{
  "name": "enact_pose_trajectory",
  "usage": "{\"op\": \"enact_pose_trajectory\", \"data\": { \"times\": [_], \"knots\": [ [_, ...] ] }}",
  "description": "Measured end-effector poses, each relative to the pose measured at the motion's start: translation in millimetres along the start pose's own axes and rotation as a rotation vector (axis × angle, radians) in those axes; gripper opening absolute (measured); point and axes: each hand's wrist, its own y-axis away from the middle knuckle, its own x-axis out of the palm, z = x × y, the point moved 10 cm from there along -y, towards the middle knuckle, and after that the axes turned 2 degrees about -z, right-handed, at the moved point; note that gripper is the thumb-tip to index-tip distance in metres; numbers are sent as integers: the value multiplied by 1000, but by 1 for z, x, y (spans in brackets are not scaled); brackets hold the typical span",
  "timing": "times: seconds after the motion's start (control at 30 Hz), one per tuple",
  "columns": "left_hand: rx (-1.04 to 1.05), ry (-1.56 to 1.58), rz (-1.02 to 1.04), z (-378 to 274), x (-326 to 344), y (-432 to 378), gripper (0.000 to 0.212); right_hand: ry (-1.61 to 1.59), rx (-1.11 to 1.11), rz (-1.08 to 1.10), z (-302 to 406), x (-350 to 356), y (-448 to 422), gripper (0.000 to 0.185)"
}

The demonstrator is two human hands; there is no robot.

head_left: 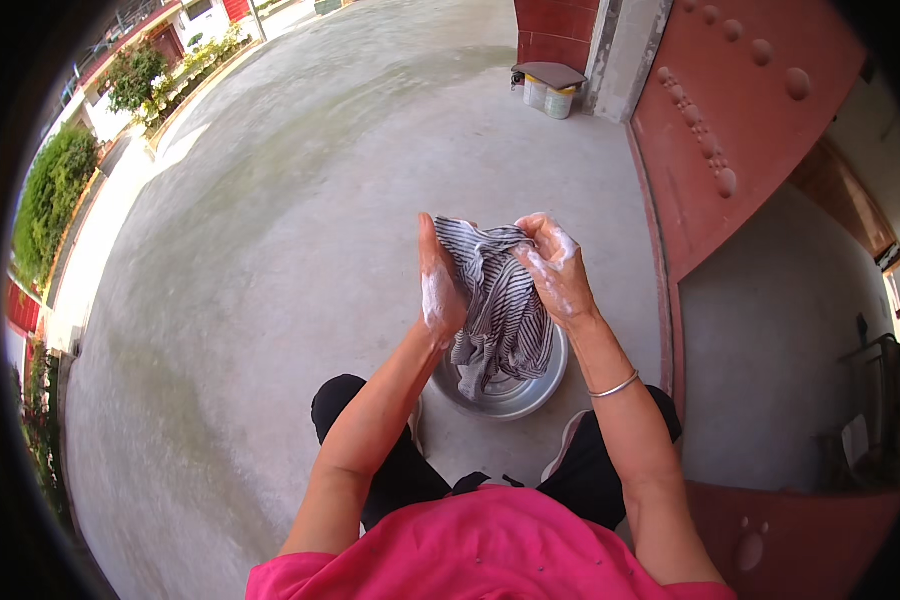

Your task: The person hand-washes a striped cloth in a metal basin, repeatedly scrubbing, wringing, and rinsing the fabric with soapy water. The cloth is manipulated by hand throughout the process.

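Observation:
A wet-looking striped cloth garment, dark and white, hangs bunched between my two hands. My left hand lies along its left side, with the fingers pointing away from me and some of them hidden behind the fabric. Its top right corner is pinched in the curled fingers of my right hand. White suds cover parts of both hands. Below the cloth a round metal basin stands on the concrete between my feet; the fabric hides most of its inside.
Two tubs with a dark flat cover stand by the pillar ahead. A red door panel with raised round bumps rises on the right, beside a dark doorway. Shrubs line the far left of the concrete yard.

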Motion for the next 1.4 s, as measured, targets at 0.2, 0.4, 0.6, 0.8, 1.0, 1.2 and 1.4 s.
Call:
{"op": "enact_pose_trajectory", "data": {
  "times": [0.2, 0.4, 0.6, 0.8, 1.0, 1.2, 1.4],
  "knots": [
    [-30, -155, 326, 28, -21, -30, 40, 662, -592, -16, 51, 69, 49, 17],
    [-78, -154, -225, 53, -8, 4, 43, 841, -403, -295, 23, -6, 1, 20],
    [-87, 52, 291, 37, -28, -32, 50, 666, -783, 21, 46, 88, 66, 20],
    [-80, 25, -4, 49, -21, -5, 29, 759, -533, -241, 29, 21, 17, 23],
    [-136, 152, 228, 53, -20, -23, 33, 717, -666, -127, 31, 49, 40, 22],
    [-164, 180, 440, 42, -13, -13, 38, 698, -694, -92, 47, 73, 51, 17],
    [-203, 73, -13, 62, -7, 2, 23, 846, -481, -261, 34, 8, 8, 22]
  ]
}}
